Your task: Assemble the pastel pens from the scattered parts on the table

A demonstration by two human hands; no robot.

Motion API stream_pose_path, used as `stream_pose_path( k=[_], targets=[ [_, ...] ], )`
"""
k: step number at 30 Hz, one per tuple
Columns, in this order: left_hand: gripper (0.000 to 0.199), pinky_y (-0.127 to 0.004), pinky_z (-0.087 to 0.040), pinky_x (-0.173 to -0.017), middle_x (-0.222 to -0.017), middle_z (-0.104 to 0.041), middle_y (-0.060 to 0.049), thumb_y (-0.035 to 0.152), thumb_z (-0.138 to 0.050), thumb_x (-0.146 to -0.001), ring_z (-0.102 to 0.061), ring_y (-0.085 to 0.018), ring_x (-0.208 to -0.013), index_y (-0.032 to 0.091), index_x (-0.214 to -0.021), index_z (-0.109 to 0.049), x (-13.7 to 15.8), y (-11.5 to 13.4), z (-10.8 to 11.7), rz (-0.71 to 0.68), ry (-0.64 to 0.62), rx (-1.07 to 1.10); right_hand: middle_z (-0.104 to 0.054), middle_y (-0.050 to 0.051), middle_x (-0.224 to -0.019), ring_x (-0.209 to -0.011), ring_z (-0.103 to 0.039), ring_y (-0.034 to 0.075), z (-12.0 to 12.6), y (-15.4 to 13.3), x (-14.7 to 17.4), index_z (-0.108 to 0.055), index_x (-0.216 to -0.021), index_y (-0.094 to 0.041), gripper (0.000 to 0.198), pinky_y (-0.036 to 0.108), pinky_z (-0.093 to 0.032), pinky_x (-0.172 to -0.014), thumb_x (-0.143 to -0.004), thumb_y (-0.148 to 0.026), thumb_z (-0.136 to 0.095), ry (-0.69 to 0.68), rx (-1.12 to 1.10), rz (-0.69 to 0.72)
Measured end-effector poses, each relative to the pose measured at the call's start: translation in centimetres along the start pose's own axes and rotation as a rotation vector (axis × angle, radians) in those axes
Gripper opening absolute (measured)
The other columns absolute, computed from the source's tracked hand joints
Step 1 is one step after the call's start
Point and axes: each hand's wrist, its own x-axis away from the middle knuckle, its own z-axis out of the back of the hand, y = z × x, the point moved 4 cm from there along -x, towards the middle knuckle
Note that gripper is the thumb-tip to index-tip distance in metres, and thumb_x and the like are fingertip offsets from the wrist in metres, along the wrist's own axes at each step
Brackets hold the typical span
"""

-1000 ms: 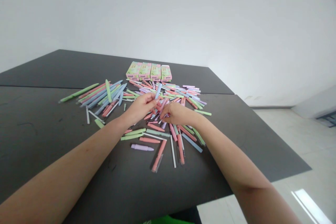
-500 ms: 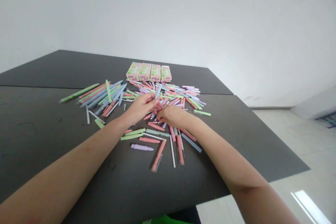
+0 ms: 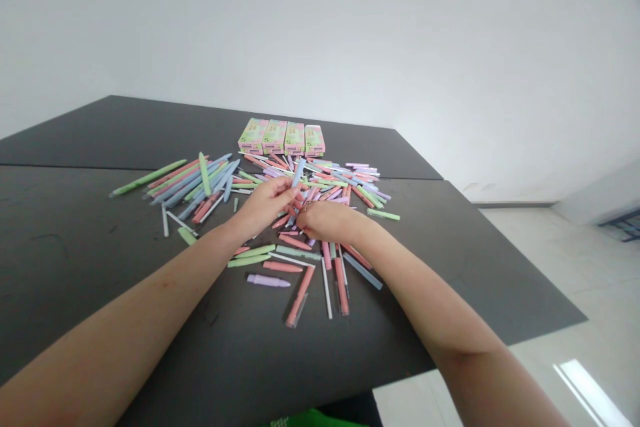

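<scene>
My left hand is closed around a blue pen barrel, which points up and away from me. Right beside it, my right hand has its fingers pinched together at the lower end of the same piece; what its fingertips hold is hidden. Both are over a loose heap of pen parts in pink, green, blue and purple, with thin white refills among them. Closer to me lie a purple pen barrel, a pink barrel with a clear cap and a white refill.
Pink-and-green boxes stand in a row behind the heap. To the left, several whole-looking pens are piled together. Everything rests on a dark table, its right edge above a pale floor. A white wall rises behind.
The hands stay nearly in place, with the blue barrel tilting slightly. My right hand has turned and closed in a little toward the left one. The whole view has shifted slightly.
</scene>
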Motion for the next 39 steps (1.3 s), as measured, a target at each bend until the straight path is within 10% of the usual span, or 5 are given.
stream_pose_path(
  k=[32, 39],
  targets=[
    [0.026, -0.026, -0.052, -0.058, -0.075, -0.064, -0.004, 0.038, -0.068, -0.078, -0.062, -0.014, -0.066, 0.012, -0.082, -0.063, 0.2, 0.0, -0.1, -0.018, 0.023, -0.014, -0.070, 0.011, -0.079, -0.071, -0.058, 0.018, -0.4, 0.7, -0.7, -0.068, -0.081, -0.010, 0.017, 0.028, -0.038, -0.068, -0.074, -0.006, -0.054, -0.009, -0.094, 0.071],
    [0.027, -0.024, -0.052, -0.057, -0.075, -0.063, -0.003, 0.037, -0.068, -0.079, -0.062, -0.013, -0.067, 0.012, -0.090, -0.064, -0.1, -0.3, 0.4, -0.031, 0.030, 0.018, -0.065, 0.009, -0.082, -0.075, -0.054, 0.016, 1.2, 2.2, 0.9, -0.064, -0.082, -0.011, 0.015, 0.027, -0.040, -0.072, -0.072, -0.006, -0.055, 0.251, -0.259, 0.057]
  ],
)
